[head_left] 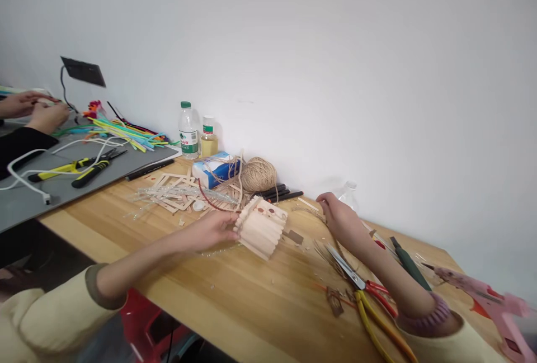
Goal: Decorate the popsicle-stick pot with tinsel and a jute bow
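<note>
One left hand (217, 230) gripping a wooden-stick craft (260, 229) mid-frame, right hand (340, 220) curled right of centre, its hold unclear, twine ball (259, 174) at centre.

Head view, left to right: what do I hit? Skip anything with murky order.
Co-worker's hands → colored pipe cleaners → green-capped bottle → small bottle of yellowish liquid → craft-stick piece → right hand → pink glue gun.
</note>
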`<state>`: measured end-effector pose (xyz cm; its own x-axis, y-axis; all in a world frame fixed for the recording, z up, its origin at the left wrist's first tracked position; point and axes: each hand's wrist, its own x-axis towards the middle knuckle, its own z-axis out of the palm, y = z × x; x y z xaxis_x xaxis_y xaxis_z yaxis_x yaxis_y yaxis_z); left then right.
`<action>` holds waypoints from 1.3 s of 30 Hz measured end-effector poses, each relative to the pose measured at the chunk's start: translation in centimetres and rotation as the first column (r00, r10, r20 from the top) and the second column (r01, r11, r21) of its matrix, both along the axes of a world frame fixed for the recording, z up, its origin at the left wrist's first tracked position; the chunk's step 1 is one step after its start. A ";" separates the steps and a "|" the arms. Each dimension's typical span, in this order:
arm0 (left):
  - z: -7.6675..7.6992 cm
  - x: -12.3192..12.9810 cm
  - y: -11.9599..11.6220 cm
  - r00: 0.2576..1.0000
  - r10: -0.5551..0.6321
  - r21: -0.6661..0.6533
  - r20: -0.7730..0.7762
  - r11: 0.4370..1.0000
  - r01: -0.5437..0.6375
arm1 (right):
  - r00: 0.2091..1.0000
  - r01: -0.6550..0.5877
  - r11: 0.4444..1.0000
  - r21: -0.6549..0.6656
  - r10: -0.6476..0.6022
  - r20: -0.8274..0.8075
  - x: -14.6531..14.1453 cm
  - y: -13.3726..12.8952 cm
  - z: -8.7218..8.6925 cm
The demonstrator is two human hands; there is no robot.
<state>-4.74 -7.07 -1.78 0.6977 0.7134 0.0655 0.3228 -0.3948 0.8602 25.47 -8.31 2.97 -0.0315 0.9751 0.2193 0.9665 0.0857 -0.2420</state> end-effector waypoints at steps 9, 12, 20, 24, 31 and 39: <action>4.3 4.9 -0.5 0.995 -0.062 0.102 0.075 0.993 0.054 | 0.801 0.007 0.995 0.104 0.057 -0.596 1.8 -8.6 2.0; 4.6 6.6 -2.1 0.998 -0.047 0.299 -0.029 0.953 0.053 | 0.829 -0.023 0.975 0.220 0.141 -0.540 0.2 -10.5 1.2; 2.7 8.7 -5.0 0.994 -0.014 0.500 -0.111 0.863 0.068 | 0.903 -0.232 0.844 0.483 0.372 -0.216 -3.0 -11.7 -3.3; 1.2 8.8 -5.0 0.995 0.003 0.490 -0.105 0.870 0.049 | 0.916 -0.268 0.799 0.538 0.384 -0.113 -2.7 -12.0 -4.4; 0.3 9.5 -4.5 0.999 0.044 0.500 -0.029 0.866 -0.023 | 0.897 -0.395 0.761 0.514 0.440 0.037 -2.4 -12.0 -4.6; 0.9 8.5 -6.3 0.976 -0.129 0.734 0.173 0.678 -0.041 | 0.828 -0.394 0.817 0.422 0.515 -0.224 -2.9 -12.9 -3.4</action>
<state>3.77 -13.41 -0.85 0.6381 0.3459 0.6879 0.1488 -0.9320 0.3306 22.57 -21.18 -0.45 -0.3230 0.7229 0.6109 0.6693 0.6308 -0.3926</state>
